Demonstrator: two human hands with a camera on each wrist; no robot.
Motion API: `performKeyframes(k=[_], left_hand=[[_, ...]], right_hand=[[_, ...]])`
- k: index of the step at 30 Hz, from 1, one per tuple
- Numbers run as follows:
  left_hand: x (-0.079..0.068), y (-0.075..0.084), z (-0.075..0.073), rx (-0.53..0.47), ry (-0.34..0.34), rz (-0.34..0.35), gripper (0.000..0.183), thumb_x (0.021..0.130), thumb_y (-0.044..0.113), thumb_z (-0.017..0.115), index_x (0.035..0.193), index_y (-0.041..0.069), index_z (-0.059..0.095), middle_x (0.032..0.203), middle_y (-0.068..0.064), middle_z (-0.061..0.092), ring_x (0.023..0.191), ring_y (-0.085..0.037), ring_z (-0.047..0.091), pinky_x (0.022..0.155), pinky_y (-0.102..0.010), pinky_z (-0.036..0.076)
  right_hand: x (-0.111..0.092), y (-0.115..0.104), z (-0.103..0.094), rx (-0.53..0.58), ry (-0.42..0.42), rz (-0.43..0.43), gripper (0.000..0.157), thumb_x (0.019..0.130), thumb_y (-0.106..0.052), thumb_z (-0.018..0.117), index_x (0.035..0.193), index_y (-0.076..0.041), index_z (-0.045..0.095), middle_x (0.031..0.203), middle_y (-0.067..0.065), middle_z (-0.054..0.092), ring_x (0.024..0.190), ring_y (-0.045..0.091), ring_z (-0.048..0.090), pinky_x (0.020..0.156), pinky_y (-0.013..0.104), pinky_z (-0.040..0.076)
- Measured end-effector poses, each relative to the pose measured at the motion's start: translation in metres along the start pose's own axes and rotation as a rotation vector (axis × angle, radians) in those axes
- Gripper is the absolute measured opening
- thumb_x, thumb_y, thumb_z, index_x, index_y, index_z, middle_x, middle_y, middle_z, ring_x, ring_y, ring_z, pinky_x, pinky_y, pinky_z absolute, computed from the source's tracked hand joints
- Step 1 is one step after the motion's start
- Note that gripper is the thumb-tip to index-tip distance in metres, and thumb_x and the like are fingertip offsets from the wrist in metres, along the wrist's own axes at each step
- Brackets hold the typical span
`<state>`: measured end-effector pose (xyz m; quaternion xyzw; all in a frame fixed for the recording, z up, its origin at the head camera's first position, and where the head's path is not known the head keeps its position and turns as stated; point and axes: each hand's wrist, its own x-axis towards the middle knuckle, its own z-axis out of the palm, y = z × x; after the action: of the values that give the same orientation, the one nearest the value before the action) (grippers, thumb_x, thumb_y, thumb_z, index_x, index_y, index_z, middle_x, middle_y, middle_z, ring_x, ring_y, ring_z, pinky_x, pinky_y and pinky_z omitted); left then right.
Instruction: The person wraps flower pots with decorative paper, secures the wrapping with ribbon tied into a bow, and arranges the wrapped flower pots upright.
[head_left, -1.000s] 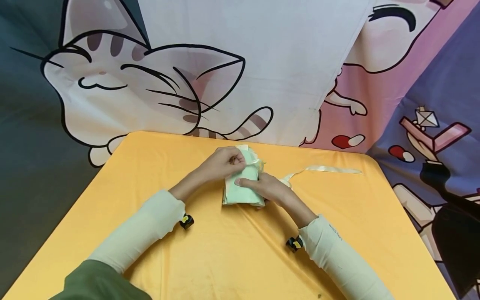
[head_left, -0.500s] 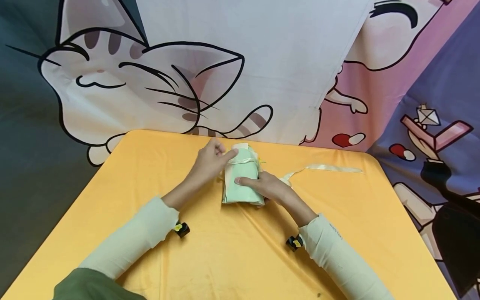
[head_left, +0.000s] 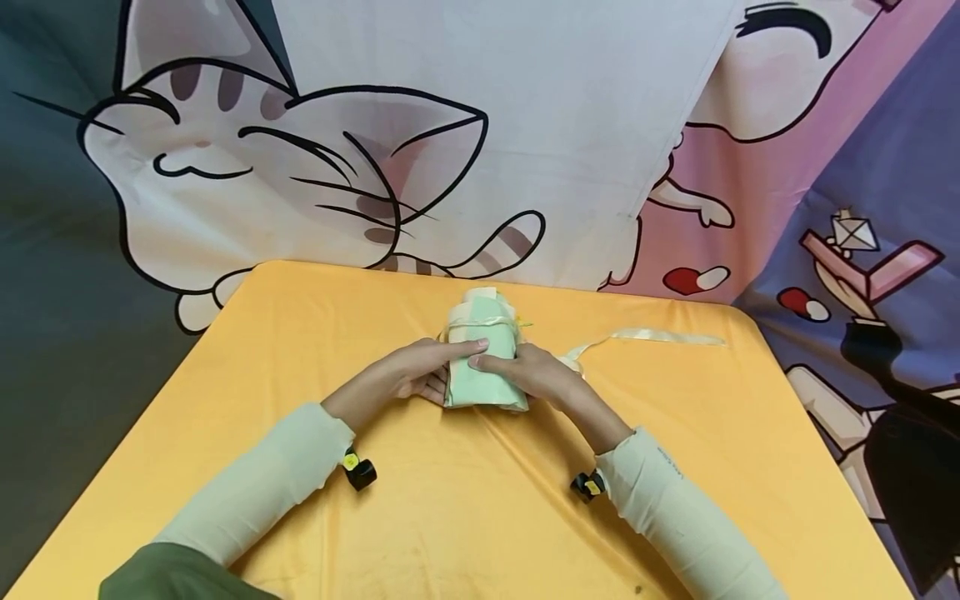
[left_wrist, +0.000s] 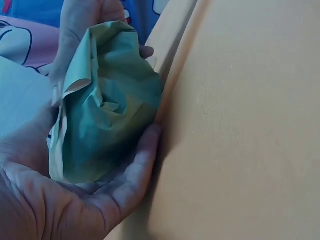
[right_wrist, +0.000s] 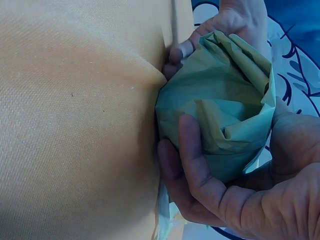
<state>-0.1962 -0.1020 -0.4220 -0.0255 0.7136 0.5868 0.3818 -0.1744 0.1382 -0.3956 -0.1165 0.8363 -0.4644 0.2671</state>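
Observation:
A pale green paper-wrapped bundle [head_left: 483, 383] lies on the yellow-covered table, with a cream ribbon [head_left: 480, 322] passed round its upper part. My left hand [head_left: 420, 367] holds its left side, thumb across the top and fingers curling under. From the right, my right hand [head_left: 540, 375] grips it, the thumb lying on the paper near the left thumb. Both wrist views show the folded, crumpled end of the bundle [left_wrist: 110, 105], with fingers curved round its underside. The right wrist view has two right fingertips pressed on the paper [right_wrist: 215, 120]. What is wrapped inside is hidden.
A loose length of cream ribbon [head_left: 667, 337] trails over the table to the right of the bundle. A small yellow bit [head_left: 524, 322] pokes out by its upper right edge. Behind the yellow tablecloth [head_left: 420, 517] hangs a cartoon-printed curtain [head_left: 585, 125].
My left hand has let go of the ribbon near the bundle's top, swung out left, then come down to grip the bundle's left side. My right hand has kept its hold.

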Motion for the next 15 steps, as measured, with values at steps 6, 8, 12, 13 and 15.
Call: performKeyframes(k=[6,8,12,13,15], left_hand=[[0.004,0.0,0.0,-0.049,-0.013,0.02,0.058,0.104,0.062,0.075,0.117,0.006,0.081,0.086,-0.005,0.085,0.077,-0.016,0.083,0.077,-0.034,0.07],[0.004,0.001,0.001,-0.035,-0.007,0.031,0.058,0.103,0.063,0.075,0.117,0.007,0.081,0.085,-0.004,0.085,0.075,-0.015,0.082,0.075,-0.033,0.07],[0.005,-0.001,0.003,-0.02,0.014,0.043,0.058,0.102,0.063,0.075,0.115,0.007,0.081,0.082,-0.004,0.084,0.072,-0.015,0.081,0.071,-0.033,0.069],[0.006,-0.001,0.003,-0.017,0.018,0.044,0.057,0.102,0.063,0.075,0.114,0.007,0.081,0.081,-0.004,0.083,0.072,-0.015,0.081,0.071,-0.032,0.068],[0.007,-0.002,0.004,-0.008,0.026,0.043,0.058,0.1,0.064,0.076,0.114,0.008,0.08,0.079,-0.004,0.082,0.07,-0.015,0.08,0.069,-0.032,0.068]], right_hand=[[0.0,0.0,0.0,-0.025,0.0,-0.004,0.058,0.109,-0.062,0.065,0.141,-0.014,0.07,0.124,0.008,0.081,0.106,0.019,0.077,0.093,0.034,0.062],[0.0,0.001,-0.003,-0.042,-0.004,0.003,0.059,0.109,-0.065,0.064,0.138,-0.014,0.072,0.121,0.007,0.082,0.103,0.019,0.077,0.091,0.034,0.062],[-0.002,0.005,-0.015,-0.068,-0.029,0.051,0.063,0.11,-0.07,0.059,0.121,-0.011,0.079,0.106,0.008,0.082,0.091,0.02,0.077,0.083,0.036,0.064],[-0.003,0.006,-0.02,-0.074,-0.025,0.064,0.065,0.11,-0.069,0.059,0.115,-0.007,0.079,0.102,0.009,0.082,0.088,0.021,0.076,0.081,0.036,0.064],[-0.004,0.008,-0.029,-0.092,0.012,0.092,0.065,0.111,-0.064,0.061,0.107,-0.002,0.08,0.095,0.012,0.079,0.081,0.02,0.072,0.075,0.035,0.062]])
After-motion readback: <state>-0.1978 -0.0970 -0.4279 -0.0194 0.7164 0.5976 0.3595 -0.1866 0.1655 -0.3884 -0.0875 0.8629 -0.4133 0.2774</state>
